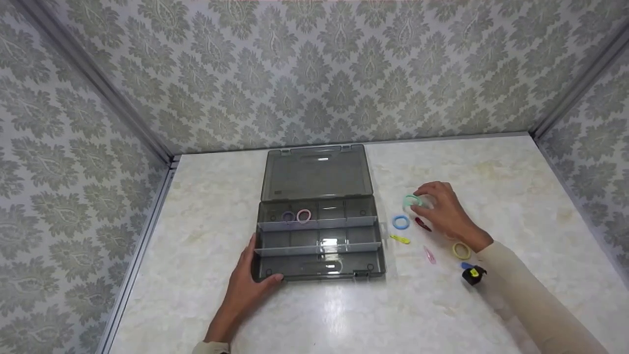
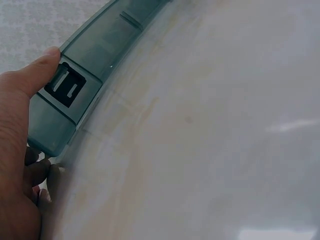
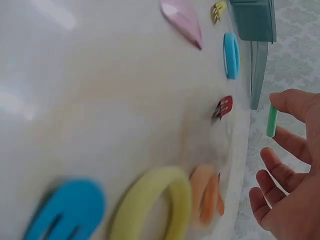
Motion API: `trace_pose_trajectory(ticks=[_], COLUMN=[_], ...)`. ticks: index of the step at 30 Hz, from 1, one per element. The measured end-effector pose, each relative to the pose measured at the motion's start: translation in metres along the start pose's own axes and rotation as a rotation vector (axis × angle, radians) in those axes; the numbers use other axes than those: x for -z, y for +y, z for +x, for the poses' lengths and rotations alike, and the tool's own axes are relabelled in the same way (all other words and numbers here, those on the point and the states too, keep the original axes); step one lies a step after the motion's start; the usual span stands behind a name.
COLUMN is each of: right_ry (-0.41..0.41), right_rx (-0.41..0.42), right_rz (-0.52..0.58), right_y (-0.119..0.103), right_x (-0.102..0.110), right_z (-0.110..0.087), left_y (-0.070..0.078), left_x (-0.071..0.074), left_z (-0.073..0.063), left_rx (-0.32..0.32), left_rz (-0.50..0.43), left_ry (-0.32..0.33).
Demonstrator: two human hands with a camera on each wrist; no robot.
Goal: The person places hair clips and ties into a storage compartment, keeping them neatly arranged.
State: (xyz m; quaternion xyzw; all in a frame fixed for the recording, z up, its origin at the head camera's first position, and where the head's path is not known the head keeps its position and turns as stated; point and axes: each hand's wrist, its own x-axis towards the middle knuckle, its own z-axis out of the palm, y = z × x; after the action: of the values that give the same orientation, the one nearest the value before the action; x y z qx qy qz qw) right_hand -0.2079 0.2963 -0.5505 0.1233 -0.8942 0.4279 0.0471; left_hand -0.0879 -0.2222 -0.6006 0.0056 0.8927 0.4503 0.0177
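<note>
With R hand (image 1: pixel 444 211), pinching green ring (image 3: pixel 272 121) betw. thumb and index finger, so nearly closed there, w/ other three fingers loosely bent; acc. to R wrist view, holding it off table (image 1: pixel 314 319). With L hand (image 1: pixel 243 285), gripping near L corner of grey box (image 1: pixel 304 265): thumb on front side, other fingers along L side. Just below R fingertips, can see dark red clip (image 1: pixel 423 224); near, to L of it, blue ring (image 1: pixel 401 227); a bit lower, yellow clip (image 1: pixel 401 239), then pink clip (image 1: pixel 430 255). Behind same fingers, close to wrist, can find orange ring (image 3: pixel 199 195) and yellow ring (image 3: pixel 160 176), then blue clip (image 3: pixel 82 200), w/ black obj. (image 1: pixel 471 278) beside it. Well apart, to L of R fingers, can see purple ring (image 1: pixel 283 216) and pink ring (image 1: pixel 299 216) side by side in back row of box. Farther from L fingers, can see lid (image 1: pixel 317 174), folded back; farthest, patterned wall (image 1: pixel 304 73).
</note>
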Motion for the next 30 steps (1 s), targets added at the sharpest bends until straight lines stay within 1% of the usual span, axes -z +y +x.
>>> trace_pose_trajectory(ticks=[2, 4, 9, 12, 18, 23, 30], right_ry=[-0.012, -0.022, -0.028, -0.045, -0.084, -0.096, -0.111], right_rx=[-0.008, 0.005, 0.106, 0.144, 0.17, 0.181, 0.219], right_rz=[0.01, 0.005, -0.042, -0.049, -0.051, -0.037, -0.026], right_y=[-0.006, -0.012, -0.025, -0.033, -0.046, -0.052, -0.062], right_x=[-0.005, -0.011, -0.027, -0.035, -0.048, -0.056, -0.064], right_z=[0.004, 0.007, 0.017, 0.023, 0.034, 0.04, 0.048], left_y=[0.0, -0.001, -0.002, -0.002, -0.003, -0.001, -0.001], left_x=[0.0, 0.0, -0.001, -0.001, 0.0, 0.0, -0.002], left_z=[0.0, -0.001, -0.001, -0.001, 0.0, 0.001, 0.0], left_rx=[0.0, 0.003, -0.001, -0.005, -0.01, -0.026, -0.022], left_rz=[0.004, 0.003, 0.0, 0.003, -0.013, -0.013, 0.007], left_ry=[0.001, 0.002, 0.007, 0.007, 0.009, 0.014, 0.012])
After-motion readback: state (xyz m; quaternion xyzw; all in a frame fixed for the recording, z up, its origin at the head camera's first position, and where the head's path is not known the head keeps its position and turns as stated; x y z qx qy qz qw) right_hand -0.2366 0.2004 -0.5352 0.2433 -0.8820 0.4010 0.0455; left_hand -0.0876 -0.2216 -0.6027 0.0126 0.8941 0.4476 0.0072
